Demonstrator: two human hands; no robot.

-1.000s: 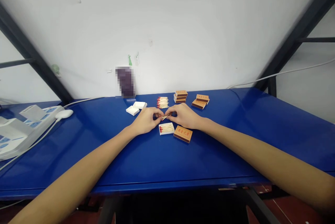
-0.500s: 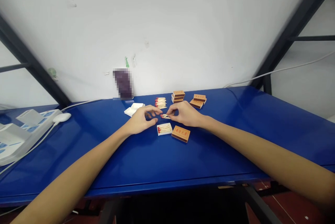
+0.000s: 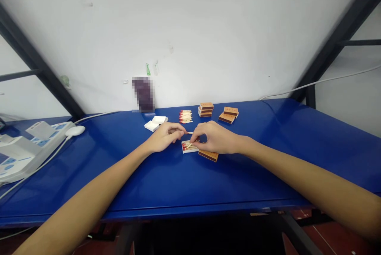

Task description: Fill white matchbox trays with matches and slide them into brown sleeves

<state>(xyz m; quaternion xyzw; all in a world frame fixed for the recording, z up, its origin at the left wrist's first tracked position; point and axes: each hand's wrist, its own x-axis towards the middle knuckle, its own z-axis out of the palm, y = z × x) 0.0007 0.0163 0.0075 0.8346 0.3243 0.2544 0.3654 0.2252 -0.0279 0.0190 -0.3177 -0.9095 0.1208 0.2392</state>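
Note:
My left hand (image 3: pixel 165 137) and my right hand (image 3: pixel 212 137) meet over a small white tray (image 3: pixel 188 146) of red-tipped matches on the blue table (image 3: pixel 166 179). The right hand's fingers are pinched on matches and reach down into the tray. A single match sticks out from the pinched fingertips of the left hand, just left of the tray. A brown matchbox sleeve (image 3: pixel 208 155) lies under the right hand's edge.
A loose pile of matches (image 3: pixel 185 116), stacked brown matchboxes (image 3: pixel 205 109), two more (image 3: pixel 228 114) and two white empty trays (image 3: pixel 155 122) lie behind the hands. A white power strip (image 3: pixel 26 147) with a plug and cable sits at the left. The wall is close behind.
My right hand has dropped from beside the left hand down onto the match tray, covering part of the brown sleeve. The left hand's fingers have closed into a pinch.

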